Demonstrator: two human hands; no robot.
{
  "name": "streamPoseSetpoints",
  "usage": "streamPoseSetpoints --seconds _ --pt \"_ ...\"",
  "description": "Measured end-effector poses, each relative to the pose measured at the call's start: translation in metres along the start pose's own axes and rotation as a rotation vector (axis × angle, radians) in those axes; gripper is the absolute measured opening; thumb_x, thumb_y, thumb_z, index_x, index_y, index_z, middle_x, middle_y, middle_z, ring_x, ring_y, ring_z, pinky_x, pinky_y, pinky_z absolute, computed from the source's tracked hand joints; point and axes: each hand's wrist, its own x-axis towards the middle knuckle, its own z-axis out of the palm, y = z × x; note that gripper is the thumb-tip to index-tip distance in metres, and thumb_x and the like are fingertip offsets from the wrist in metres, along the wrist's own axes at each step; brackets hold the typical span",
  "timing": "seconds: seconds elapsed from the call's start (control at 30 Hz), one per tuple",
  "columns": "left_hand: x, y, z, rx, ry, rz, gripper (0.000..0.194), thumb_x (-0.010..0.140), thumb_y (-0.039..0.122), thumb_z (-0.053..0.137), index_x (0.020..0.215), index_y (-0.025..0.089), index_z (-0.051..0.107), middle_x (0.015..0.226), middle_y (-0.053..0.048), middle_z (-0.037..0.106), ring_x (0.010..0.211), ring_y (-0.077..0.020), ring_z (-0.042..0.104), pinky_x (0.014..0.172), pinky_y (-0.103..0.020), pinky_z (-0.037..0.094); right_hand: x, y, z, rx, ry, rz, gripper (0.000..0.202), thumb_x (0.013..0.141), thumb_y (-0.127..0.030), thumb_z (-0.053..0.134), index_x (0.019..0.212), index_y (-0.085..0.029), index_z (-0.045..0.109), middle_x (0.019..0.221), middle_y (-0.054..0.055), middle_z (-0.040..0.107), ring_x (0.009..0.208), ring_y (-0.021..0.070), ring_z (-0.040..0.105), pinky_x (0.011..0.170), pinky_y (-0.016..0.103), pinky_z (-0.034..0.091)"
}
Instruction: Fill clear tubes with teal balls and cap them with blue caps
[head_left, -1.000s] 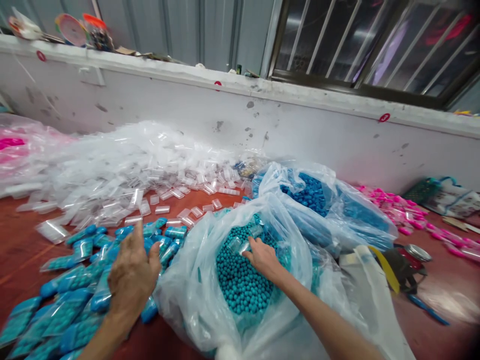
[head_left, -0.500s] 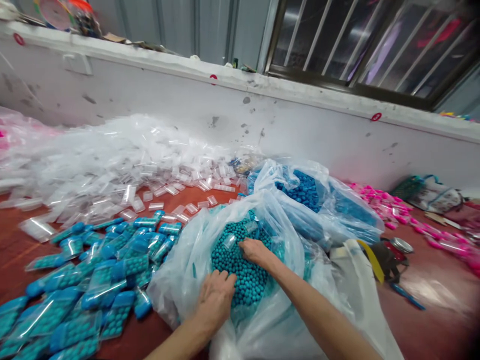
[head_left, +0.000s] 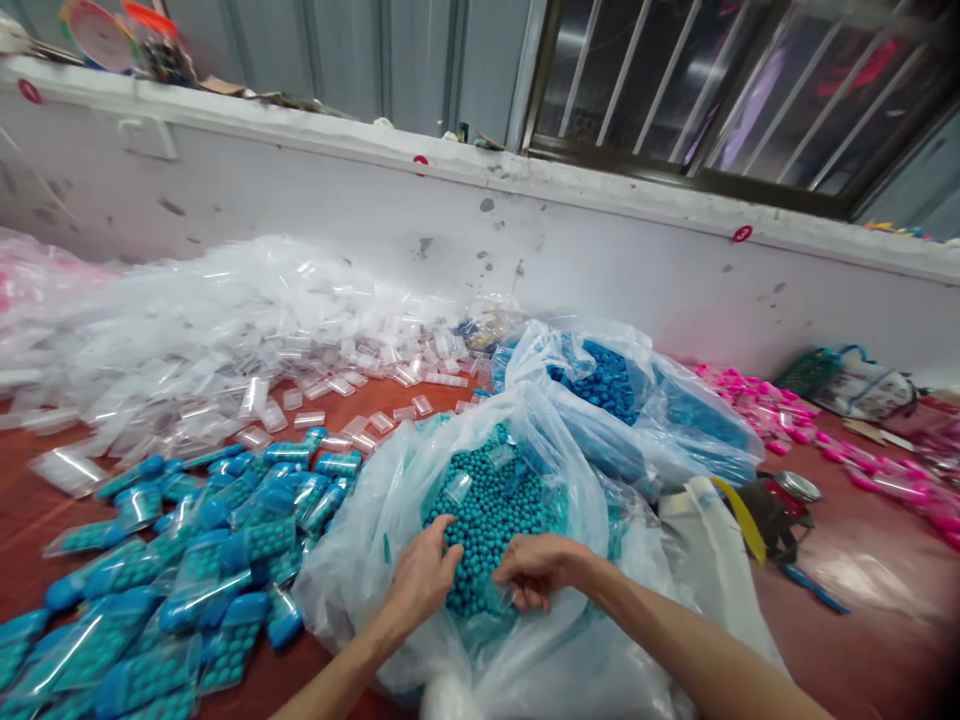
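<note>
A big clear plastic bag (head_left: 360, 570) full of small teal beads (head_left: 491, 500) stands open in front of me. Both my hands are inside its mouth at the near edge of the beads. My left hand (head_left: 421, 578) and my right hand (head_left: 541, 568) face each other, fingers curled, and seem to pinch a small clear pouch (head_left: 480, 598) between them, low on the beads. Two loose clear pouches (head_left: 457, 487) lie on top of the beads further in.
Filled teal pouches (head_left: 210, 540) lie in a heap at the left on the red table (head_left: 862, 580). Behind them spreads a large heap of empty clear pouches (head_left: 225, 320). A second bag with blue beads (head_left: 600, 380) stands behind, pink pouches (head_left: 757, 410) to the right, a white wall (head_left: 600, 260) at the back.
My left hand came from above the filled pouches into the bead bag. My right hand drew back from the middle of the beads to the near edge, next to the left.
</note>
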Motion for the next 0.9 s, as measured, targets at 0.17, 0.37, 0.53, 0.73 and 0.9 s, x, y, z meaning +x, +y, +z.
streamPoseSetpoints --seconds 0.17,0.37,0.53,0.73,0.9 --pt "0.001 -0.015 0.003 -0.020 -0.002 -0.036 0.044 0.077 0.027 0.040 0.117 0.011 0.049 0.075 -0.004 0.060 0.073 -0.0198 0.057 0.067 -0.028 0.038 0.026 -0.020 -0.021 0.163 0.243 -0.035 0.029 0.084 -0.015 0.043 0.057 -0.010 0.054 0.040 0.003 0.055 0.028 0.0100 0.047 0.029 0.018 0.040" --pt "0.003 -0.016 -0.001 -0.106 0.034 -0.074 0.039 0.075 0.024 0.043 0.109 0.010 0.054 0.065 -0.001 0.056 0.064 -0.0179 0.055 0.062 -0.027 0.039 0.047 -0.048 -0.028 0.355 0.470 -0.227 0.016 0.091 -0.018 0.032 0.080 -0.015 0.043 0.051 -0.003 0.053 0.034 0.0067 0.049 0.034 0.015 0.043" --pt "0.021 -0.010 0.000 -0.372 0.005 -0.217 0.042 0.077 0.023 0.040 0.115 0.007 0.046 0.062 0.003 0.050 0.043 -0.0121 0.048 0.043 -0.024 0.036 0.041 -0.039 -0.015 0.446 0.447 -0.391 0.007 0.087 -0.015 0.036 0.093 -0.019 0.034 0.071 -0.001 0.058 0.043 0.0089 0.059 0.038 0.018 0.046" --pt "0.046 -0.001 0.016 -0.508 0.014 -0.179 0.040 0.075 0.024 0.044 0.113 0.010 0.047 0.069 0.000 0.056 0.056 -0.0128 0.054 0.044 -0.020 0.039 0.036 -0.022 0.007 0.493 0.300 -0.554 0.019 0.083 -0.030 0.042 0.095 -0.021 0.031 0.077 0.000 0.058 0.042 0.0099 0.059 0.037 0.019 0.045" --pt "0.044 0.001 0.018 -0.568 -0.003 -0.113 0.026 0.074 0.028 0.045 0.093 0.014 0.053 0.074 0.000 0.059 0.062 -0.0122 0.056 0.049 -0.019 0.042 0.022 -0.016 0.016 0.101 0.353 -0.491 0.017 0.084 -0.035 0.038 0.088 -0.019 0.043 0.069 -0.002 0.059 0.037 0.0082 0.053 0.037 0.018 0.039"
